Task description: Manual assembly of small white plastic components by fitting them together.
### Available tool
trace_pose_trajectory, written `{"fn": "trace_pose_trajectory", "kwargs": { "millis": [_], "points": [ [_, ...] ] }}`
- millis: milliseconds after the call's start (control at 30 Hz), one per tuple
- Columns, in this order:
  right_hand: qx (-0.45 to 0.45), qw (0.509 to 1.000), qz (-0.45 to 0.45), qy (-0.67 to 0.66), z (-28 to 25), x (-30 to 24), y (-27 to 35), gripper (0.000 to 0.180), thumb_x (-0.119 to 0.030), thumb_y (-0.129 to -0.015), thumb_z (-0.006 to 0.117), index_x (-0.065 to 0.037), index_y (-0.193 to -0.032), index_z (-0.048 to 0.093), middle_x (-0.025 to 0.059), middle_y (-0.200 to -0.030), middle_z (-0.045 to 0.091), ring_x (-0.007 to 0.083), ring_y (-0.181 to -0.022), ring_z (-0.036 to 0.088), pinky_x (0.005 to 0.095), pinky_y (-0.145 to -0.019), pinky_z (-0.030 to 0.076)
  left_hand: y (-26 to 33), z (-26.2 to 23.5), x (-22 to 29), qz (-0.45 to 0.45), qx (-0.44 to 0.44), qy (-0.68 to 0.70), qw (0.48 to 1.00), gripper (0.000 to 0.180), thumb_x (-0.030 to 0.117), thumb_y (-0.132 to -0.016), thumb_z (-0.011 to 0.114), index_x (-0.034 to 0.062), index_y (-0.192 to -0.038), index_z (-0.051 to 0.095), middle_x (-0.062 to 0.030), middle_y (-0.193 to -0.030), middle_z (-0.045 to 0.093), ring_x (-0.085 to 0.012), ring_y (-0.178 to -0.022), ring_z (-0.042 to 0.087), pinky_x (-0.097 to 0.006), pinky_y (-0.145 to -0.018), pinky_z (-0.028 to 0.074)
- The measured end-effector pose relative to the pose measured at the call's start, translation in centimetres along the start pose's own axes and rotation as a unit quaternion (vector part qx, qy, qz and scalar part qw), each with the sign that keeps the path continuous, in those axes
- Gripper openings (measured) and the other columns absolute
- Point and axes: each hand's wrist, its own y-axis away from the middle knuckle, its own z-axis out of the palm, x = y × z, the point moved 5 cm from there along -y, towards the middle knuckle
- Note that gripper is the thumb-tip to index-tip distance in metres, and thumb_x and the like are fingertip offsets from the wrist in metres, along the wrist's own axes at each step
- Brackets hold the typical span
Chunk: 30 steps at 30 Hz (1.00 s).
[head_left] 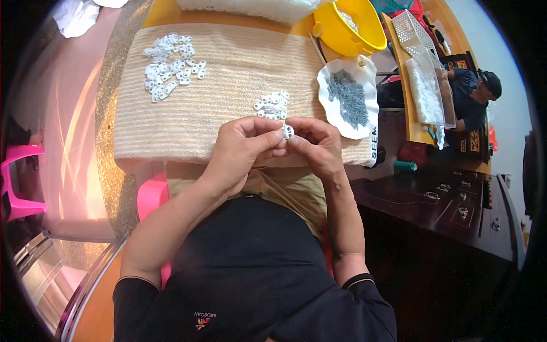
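Note:
Over the near edge of a striped cream towel [228, 74], my two hands meet around a small white plastic piece with dark holes [288, 132]. My left hand [246, 145] pinches it between thumb and fingertips. From the other side, the thumb and fingers of my right hand [318, 147] close on it too. Just beyond my fingertips lies a small pile of similar white pieces [272, 105]. A larger scatter of white pieces [171, 67] covers the towel's far left. To the right, many small dark grey parts, like screws [348, 98], lie on a white wavy-edged tray [364, 80].
A yellow bucket [364, 41] with pale contents stands at the far right, beside a translucent white bag [250, 7]. Further right, a person [473, 97] sits by a table with a clear bin [427, 91]. Pink stools [152, 194] and dark carved furniture [433, 211] flank me.

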Motion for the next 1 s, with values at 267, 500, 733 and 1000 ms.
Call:
{"fn": "trace_pose_trajectory", "kwargs": {
  "millis": [267, 500, 733, 1000],
  "points": [
    [0.0, 1.0, 0.004, -0.004, -0.65, 0.65, 0.13, 0.03, 0.001, -0.085, 0.066, 0.005, -0.114, 0.06, 0.0098, -0.098, 0.067, 0.0138, -0.085, 0.065, 0.0256, -0.075, 0.055, 0.05, -0.09, -0.17, -0.017, 0.018, 0.006, 1.0, 0.014, 0.005, -0.088, 0.064, -0.0021, -0.1, 0.063, -0.0094, -0.091, 0.067, -0.013, -0.077, 0.065, -0.025, -0.072, 0.057],
    [0.017, 1.0, 0.018, 0.001, -0.71, 0.58, 0.46, 0.03, 0.002, -0.082, 0.069, 0.007, -0.111, 0.06, 0.0115, -0.098, 0.066, 0.0163, -0.088, 0.065, 0.0271, -0.08, 0.053, 0.14, 0.11, -0.22, -0.035, 0.025, 0.02, 0.999, 0.015, 0.004, -0.088, 0.065, -0.0049, -0.1, 0.063, -0.0094, -0.086, 0.066, -0.013, -0.075, 0.065, -0.024, -0.07, 0.056],
    [-0.005, 1.0, -0.004, -0.019, -0.53, 0.3, 0.46, 0.026, 0.004, -0.082, 0.067, 0.006, -0.108, 0.063, 0.0109, -0.1, 0.066, 0.0147, -0.09, 0.064, 0.0257, -0.08, 0.052, 0.22, 0.0, -0.54, -0.053, 0.019, 0.013, 0.998, 0.013, 0.004, -0.087, 0.064, -0.0022, -0.099, 0.064, -0.0106, -0.09, 0.067, -0.0143, -0.077, 0.066, -0.026, -0.071, 0.058],
    [-0.012, 0.998, -0.009, -0.058, -0.31, 0.13, 0.53, 0.027, 0.005, -0.082, 0.067, 0.006, -0.108, 0.064, 0.0123, -0.098, 0.066, 0.016, -0.088, 0.065, 0.0264, -0.078, 0.053, 0.31, 0.04, -0.67, -0.05, 0.013, 0.006, 0.999, 0.014, 0.003, -0.087, 0.065, -0.0016, -0.1, 0.063, -0.0112, -0.091, 0.067, -0.0158, -0.078, 0.067, -0.027, -0.07, 0.059]
  ]
}}
